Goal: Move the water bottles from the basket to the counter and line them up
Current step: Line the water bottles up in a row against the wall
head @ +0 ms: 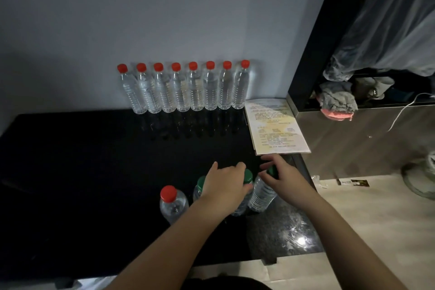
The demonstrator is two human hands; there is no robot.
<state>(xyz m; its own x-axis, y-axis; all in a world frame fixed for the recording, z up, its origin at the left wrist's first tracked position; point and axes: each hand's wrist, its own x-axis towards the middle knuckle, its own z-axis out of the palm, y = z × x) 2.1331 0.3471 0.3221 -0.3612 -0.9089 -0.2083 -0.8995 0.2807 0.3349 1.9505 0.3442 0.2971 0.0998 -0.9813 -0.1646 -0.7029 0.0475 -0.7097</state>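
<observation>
Here, at the counter's [70, 172] front edge, the left hand [223, 183] grips one green-capped bottle [247, 178] while the right hand [282, 176] clasps another [262, 195], eight red-capped bottles [186, 88] lined along the back edge; crowded so tightly, a nudge could topple the loose red-capped bottle [173, 205] nearby.

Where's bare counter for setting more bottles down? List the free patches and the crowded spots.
Free: the wide black counter left of the near bottles, and the strip between the back row of red-capped bottles and the hands. Crowded: near edge, around the red-capped bottle, left hand and right hand.
</observation>
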